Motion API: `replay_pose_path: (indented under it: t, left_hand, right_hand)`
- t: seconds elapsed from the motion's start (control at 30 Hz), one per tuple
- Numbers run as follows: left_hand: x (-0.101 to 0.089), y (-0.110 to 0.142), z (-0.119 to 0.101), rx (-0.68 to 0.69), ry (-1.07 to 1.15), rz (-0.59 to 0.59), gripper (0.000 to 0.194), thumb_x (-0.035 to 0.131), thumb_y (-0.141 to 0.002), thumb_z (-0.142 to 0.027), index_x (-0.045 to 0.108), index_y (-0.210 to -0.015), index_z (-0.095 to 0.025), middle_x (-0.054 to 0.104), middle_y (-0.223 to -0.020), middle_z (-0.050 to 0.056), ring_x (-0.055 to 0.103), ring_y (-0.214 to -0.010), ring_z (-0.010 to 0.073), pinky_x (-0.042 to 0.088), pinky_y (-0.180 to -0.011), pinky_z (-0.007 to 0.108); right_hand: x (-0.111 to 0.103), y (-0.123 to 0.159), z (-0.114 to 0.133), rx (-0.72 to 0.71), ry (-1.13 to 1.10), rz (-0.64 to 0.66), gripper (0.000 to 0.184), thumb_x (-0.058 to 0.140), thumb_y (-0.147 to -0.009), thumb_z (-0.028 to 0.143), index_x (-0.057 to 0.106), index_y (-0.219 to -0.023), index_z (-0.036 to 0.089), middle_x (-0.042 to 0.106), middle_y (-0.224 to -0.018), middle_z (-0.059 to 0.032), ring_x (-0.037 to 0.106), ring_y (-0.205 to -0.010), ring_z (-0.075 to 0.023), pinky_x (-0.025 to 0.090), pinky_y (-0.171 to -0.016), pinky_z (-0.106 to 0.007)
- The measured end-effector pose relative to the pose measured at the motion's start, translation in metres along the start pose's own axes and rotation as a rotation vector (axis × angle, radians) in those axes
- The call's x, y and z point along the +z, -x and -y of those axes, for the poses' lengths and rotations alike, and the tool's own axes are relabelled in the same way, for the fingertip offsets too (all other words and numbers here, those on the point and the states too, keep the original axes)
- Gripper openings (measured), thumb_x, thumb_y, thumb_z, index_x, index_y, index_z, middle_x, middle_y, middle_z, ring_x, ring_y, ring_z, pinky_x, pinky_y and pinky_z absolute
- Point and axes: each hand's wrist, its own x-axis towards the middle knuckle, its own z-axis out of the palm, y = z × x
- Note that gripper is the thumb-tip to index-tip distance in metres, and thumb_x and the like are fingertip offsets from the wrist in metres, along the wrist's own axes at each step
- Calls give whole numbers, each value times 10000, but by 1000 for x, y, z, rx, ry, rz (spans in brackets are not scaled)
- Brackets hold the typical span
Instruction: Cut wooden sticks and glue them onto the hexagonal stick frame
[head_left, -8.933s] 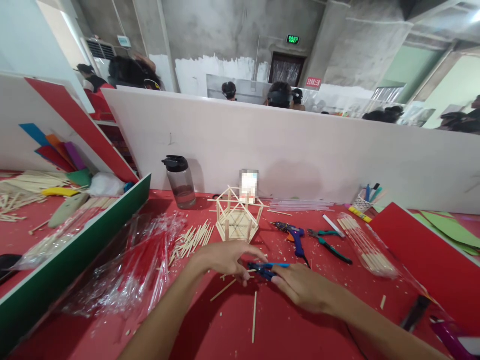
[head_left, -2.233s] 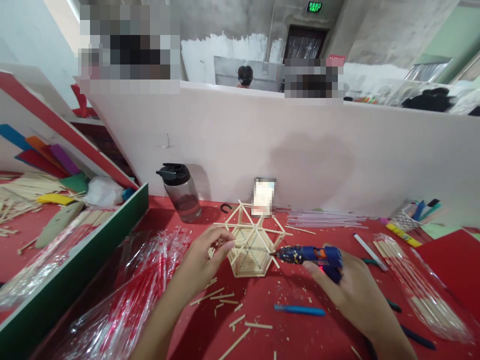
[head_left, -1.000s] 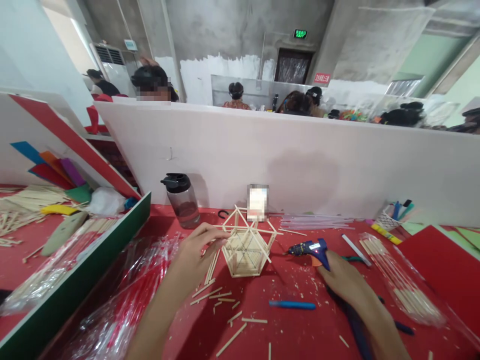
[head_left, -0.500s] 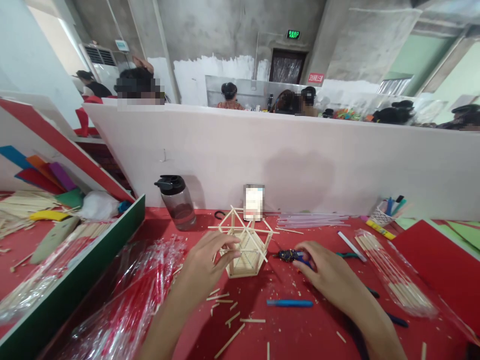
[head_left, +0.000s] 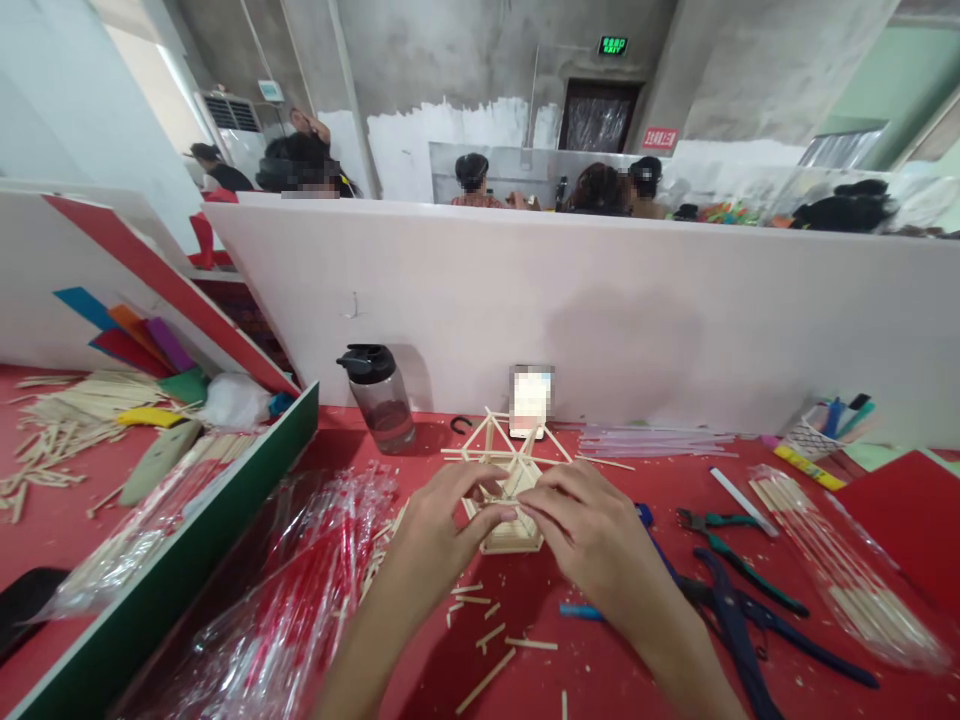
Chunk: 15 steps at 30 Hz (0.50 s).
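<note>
A small house-like model built from wooden sticks [head_left: 517, 545] stands on the red table, its pale stick floor partly covered by my fingers. From the left, my left hand [head_left: 461, 510] pinches the near upper sticks of the frame between thumb and fingers. Opposite it, my right hand [head_left: 585, 515] has thumb and fingertips closed on the same near side. The fingertips almost meet, and the exact stick between them is hard to see. Under my right wrist lies a blue pen-like tool [head_left: 579, 611], partly hidden. Cut stick pieces [head_left: 491, 636] are scattered in front of the model.
Green-handled cutters [head_left: 739, 560] and dark blue pliers [head_left: 731, 620] lie at right, near bagged sticks [head_left: 840, 560]. Behind the model are a lit phone [head_left: 531, 400], a water bottle [head_left: 379, 400] and a white partition [head_left: 465, 300]. Plastic-wrapped sticks [head_left: 300, 590] lie left, beside a green-edged board [head_left: 187, 530].
My right hand has let go of the blue-handled pliers and moved left onto the stick model. My left hand stays at the model. The view has turned slightly right.
</note>
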Motion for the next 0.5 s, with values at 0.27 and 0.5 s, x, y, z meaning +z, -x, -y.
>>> replay_pose_path:
  t: [0.27, 0.5]
  left_hand:
    - [-13, -4, 32, -209, 62, 14, 248, 511, -974, -406, 664, -1058, -229, 719, -949, 28, 663, -911, 208, 508, -756, 288]
    - [5, -4, 33, -216, 88, 42, 236, 518, -978, -374, 674, -1069, -222, 703, -977, 34, 630, -848, 185, 483, -756, 282]
  right_hand:
    - [6, 1, -13, 68, 26, 93, 185, 586, -940, 111, 731, -898, 216, 631, -866, -26, 575, -829, -175, 470, -747, -301]
    - [6, -1, -13, 93, 4, 133, 187, 591, -943, 102, 731, -915, 222, 633, -881, -24, 577, -844, -175, 465, -753, -305]
